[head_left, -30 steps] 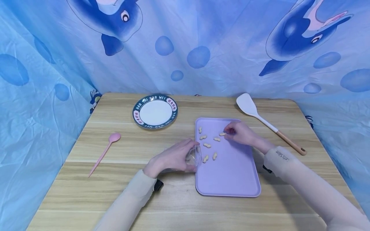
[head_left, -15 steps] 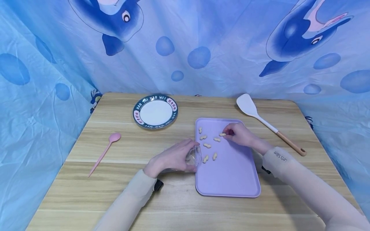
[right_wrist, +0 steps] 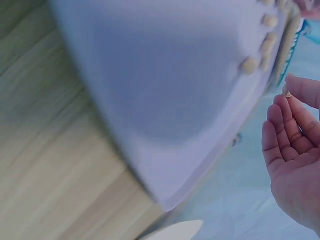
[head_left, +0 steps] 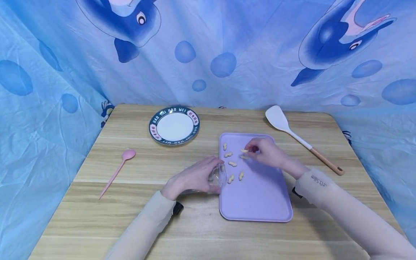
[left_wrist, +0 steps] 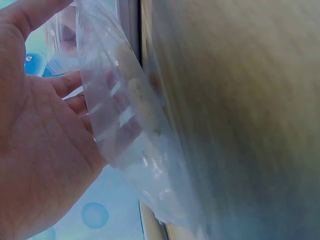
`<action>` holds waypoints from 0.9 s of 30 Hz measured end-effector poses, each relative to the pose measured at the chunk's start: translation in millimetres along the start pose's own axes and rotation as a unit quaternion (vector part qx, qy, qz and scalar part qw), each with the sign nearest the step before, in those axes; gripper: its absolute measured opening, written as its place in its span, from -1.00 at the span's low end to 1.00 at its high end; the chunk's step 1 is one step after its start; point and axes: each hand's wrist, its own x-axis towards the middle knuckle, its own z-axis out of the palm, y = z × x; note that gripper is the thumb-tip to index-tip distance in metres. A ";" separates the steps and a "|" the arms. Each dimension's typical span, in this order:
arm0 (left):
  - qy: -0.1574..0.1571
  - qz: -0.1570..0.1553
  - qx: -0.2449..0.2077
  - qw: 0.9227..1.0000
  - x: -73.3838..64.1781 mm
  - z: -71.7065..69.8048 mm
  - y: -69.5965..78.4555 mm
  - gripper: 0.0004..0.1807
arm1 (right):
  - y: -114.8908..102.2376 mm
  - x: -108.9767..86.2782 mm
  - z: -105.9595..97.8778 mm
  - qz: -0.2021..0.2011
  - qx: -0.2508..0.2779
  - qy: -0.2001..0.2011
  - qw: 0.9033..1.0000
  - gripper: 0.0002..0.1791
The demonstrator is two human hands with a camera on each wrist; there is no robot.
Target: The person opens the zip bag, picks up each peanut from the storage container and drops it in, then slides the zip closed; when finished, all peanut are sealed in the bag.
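My left hand [head_left: 199, 176] holds a clear plastic bag [head_left: 217, 176] by its mouth at the tray's left edge, thumb and fingers spread around the opening. Through the film of the bag [left_wrist: 127, 115], pale peanuts [left_wrist: 145, 107] show in the left wrist view. Over the upper part of the lilac tray [head_left: 260, 202], my right hand [head_left: 268, 153] pinches a peanut [head_left: 244, 151] between thumb and fingertips. Several more unshelled peanuts [head_left: 232, 164] lie scattered along the tray's left half; one sits just below the pinched one.
Behind the bag stands a white plate with a dark green rim [head_left: 174, 141]. A pink spoon [head_left: 117, 172] lies at the left of the wooden table [head_left: 130, 213]. To the right rests a white spatula with a wooden handle [head_left: 302, 139]. A blue dolphin-print curtain [head_left: 208, 43] closes off the back.
Between finger and thumb, the peanut has come up off the tray and moved slightly left with my right hand. My left hand and the bag keep their place.
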 end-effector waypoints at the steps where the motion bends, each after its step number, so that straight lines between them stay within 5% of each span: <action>1: 0.000 0.001 0.000 1.000 0.0 -0.1 0.0 -0.01 | -5.8 0.0 0.3 -0.004 0.004 -0.001 1.000 -0.88; 13: 0.004 -0.001 -0.006 1.000 -0.1 -1.2 0.8 0.01 | -59.6 -6.3 19.4 -0.045 0.044 -0.066 0.996 -0.86; 27: 0.003 0.001 -0.002 1.000 -0.2 -0.8 1.5 0.02 | -68.6 -9.7 40.6 -0.064 0.016 -0.094 0.993 -0.90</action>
